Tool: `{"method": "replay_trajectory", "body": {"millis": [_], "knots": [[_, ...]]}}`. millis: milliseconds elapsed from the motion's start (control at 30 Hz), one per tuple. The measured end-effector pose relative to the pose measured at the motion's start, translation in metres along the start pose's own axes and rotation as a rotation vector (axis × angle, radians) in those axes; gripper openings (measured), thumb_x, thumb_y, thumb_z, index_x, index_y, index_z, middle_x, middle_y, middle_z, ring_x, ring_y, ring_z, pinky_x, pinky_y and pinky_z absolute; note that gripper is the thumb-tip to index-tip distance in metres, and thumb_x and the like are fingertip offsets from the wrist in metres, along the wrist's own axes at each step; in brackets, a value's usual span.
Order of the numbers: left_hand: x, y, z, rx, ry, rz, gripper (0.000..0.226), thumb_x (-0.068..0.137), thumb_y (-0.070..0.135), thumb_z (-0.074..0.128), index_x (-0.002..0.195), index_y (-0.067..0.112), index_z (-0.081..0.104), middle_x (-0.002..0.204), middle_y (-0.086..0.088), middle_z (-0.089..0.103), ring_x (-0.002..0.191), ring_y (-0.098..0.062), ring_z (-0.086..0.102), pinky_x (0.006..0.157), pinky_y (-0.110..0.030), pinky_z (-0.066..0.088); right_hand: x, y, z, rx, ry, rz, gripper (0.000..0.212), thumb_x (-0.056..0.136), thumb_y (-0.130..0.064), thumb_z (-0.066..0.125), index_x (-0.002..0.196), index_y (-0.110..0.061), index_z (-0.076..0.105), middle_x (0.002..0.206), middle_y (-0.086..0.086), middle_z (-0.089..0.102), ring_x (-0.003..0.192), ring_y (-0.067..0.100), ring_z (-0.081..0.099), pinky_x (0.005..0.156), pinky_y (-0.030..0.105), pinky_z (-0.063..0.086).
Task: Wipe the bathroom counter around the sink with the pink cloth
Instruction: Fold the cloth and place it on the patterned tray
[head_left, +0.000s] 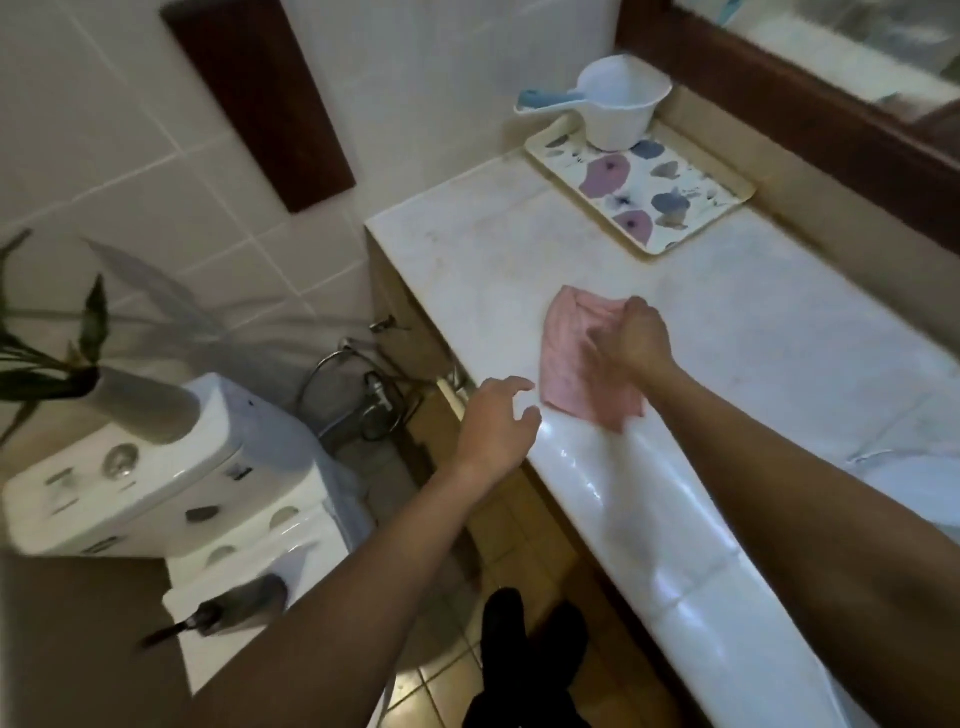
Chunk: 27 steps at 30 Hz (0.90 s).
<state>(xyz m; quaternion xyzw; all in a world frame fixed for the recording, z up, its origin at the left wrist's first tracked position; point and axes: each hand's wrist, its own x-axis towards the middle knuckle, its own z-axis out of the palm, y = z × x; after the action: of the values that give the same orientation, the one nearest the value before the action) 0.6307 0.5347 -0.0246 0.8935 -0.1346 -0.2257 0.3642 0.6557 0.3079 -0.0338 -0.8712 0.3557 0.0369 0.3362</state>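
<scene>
Your right hand (636, 338) is down on the pink cloth (569, 364), fingers curled into its bunched far end and gripping it against the counter (753, 322). The fingertips are blurred, so how tightly they close cannot be told. Your left hand (496, 426) holds nothing. Its fingers are relaxed and slightly spread, curving loosely. It hovers over the counter's front edge, just beside the cloth's near side and apart from it.

The cloth lies flat on the counter close to the front edge, on the half toward the far end. Most of it spreads out to the left of your right hand and under it, between your two hands. Its long axis runs roughly along the front edge. The crumpled end points toward the far end of the counter and a loose corner points back toward you.

At the counter's far back corner sits a flowered tray (719, 174), with a white dipper (618, 111) standing on it.
</scene>
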Motion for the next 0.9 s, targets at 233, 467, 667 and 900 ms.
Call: {"method": "replay_trajectory", "body": {"millis": [233,467,667,900], "knots": [[0.035,0.005,-0.016,0.029,0.030,-0.002,0.058,0.098,0.026,0.063,0.153,0.023,0.045,0.150,-0.006,0.047,0.140,-0.024,0.044,0.113,-0.029,0.035,-0.011,-0.006,-0.002,0.046,-0.117,-0.235,0.022,0.095,-0.012,0.060,0.073,-0.012,0.059,0.068,-0.002,0.052,0.067,0.016,0.050,0.062,0.024,0.037],[0.054,0.081,-0.053,0.224,-0.124,0.318,0.089,0.087,0.031,0.076,0.160,0.036,0.026,0.169,0.008,0.023,0.157,-0.018,0.014,0.126,-0.048,0.023,-0.062,-0.021,-0.115,-0.020,-0.256,-0.558,0.018,0.099,-0.020,0.068,0.111,-0.028,0.079,0.110,-0.009,0.073,0.099,0.010,0.065,0.092,0.027,0.053],[0.039,0.174,-0.056,0.099,-0.306,0.520,0.049,0.086,0.026,0.075,0.133,0.031,0.064,0.143,0.012,0.061,0.130,-0.005,0.054,0.109,-0.033,0.045,-0.090,-0.020,-0.213,0.004,-0.144,-0.640,0.013,0.100,-0.024,0.066,0.104,-0.033,0.074,0.098,-0.011,0.073,0.091,0.005,0.066,0.081,0.028,0.053],[0.022,0.254,-0.079,-0.094,-0.241,0.611,0.013,0.087,0.018,0.070,0.079,0.021,0.060,0.080,0.003,0.061,0.075,-0.011,0.060,0.065,-0.028,0.051,-0.104,-0.007,-0.291,-0.045,-0.018,-0.550,0.024,0.088,-0.034,0.080,0.103,-0.033,0.062,0.086,-0.008,0.070,0.079,0.012,0.066,0.070,0.034,0.053]]}}
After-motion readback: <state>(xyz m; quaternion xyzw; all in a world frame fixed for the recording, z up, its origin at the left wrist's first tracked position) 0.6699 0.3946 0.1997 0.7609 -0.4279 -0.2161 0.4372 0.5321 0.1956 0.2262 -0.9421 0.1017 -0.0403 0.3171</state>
